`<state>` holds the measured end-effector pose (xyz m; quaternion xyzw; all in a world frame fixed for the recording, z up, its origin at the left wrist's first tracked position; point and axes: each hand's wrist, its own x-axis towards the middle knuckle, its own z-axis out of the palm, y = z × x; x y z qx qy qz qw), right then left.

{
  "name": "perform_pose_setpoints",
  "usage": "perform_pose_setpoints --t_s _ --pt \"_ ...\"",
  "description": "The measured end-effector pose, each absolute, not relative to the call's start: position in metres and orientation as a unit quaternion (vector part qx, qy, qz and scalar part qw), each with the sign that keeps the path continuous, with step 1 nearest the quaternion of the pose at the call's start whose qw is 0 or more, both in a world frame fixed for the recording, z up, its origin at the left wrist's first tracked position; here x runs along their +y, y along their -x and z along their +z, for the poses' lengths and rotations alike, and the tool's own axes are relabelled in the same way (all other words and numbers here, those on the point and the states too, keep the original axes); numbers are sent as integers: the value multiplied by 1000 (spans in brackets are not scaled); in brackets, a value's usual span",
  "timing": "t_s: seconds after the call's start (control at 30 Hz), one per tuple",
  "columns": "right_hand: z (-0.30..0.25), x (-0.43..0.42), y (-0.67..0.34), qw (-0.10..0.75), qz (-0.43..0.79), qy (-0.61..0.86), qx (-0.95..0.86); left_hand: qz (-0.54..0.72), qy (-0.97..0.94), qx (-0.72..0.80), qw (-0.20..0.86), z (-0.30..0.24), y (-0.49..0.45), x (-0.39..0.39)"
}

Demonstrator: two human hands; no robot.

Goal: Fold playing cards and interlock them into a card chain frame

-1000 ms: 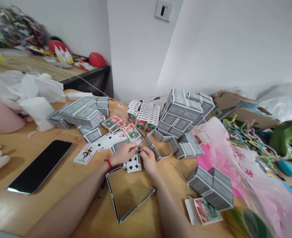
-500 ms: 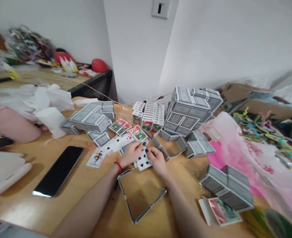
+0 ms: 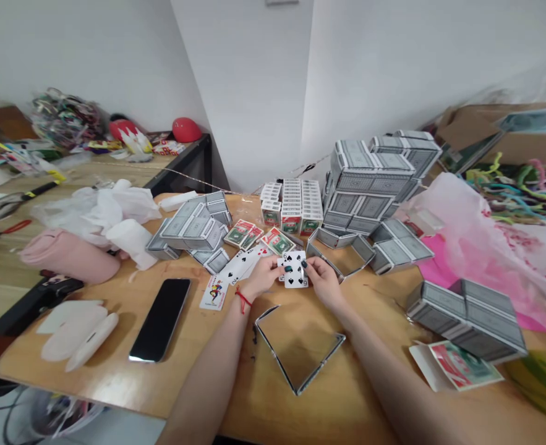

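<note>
Playing cards (image 3: 295, 276) face me with the six of spades in front, and part of another card shows behind its left edge. My left hand (image 3: 263, 275) pinches them at the left, thumb on the card face. At the right edge my right hand (image 3: 324, 279) grips the same cards between thumb and fingers. Just below lies a bent, open frame of joined cards (image 3: 295, 390) standing on edge. Beyond my hands are another ring of joined cards (image 3: 370, 254) and a card box (image 3: 277, 240). Loose cards and a joker (image 3: 215, 293) lie to the left.
Built-up card blocks stand at the left (image 3: 193, 225), back right (image 3: 370, 167) and right (image 3: 467, 315). Stacked card boxes (image 3: 292, 204) are at the back. A phone (image 3: 161, 318), pink roll (image 3: 71, 256) and opened card box (image 3: 458, 364) lie on the table (image 3: 198, 395).
The view has swung, so the table sits further right and more of its left edge shows. The held cards have come upright, and the six of spades now faces me fully.
</note>
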<state>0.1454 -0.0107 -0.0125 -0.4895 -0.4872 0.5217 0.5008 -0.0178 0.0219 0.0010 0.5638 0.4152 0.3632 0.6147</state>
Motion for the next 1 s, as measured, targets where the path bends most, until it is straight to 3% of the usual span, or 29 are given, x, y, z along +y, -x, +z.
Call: perform_pose_setpoints --t_s 0.37,0.67,1.0 --pt "-16 -8 -145 501 562 473 -457 366 -547 438 612 4 21 24" --pt "-21 -8 -144 511 538 487 -461 367 -506 353 696 -2 31 27" --pt "-22 -9 -144 514 500 497 -489 347 -573 373 642 -2 32 28"
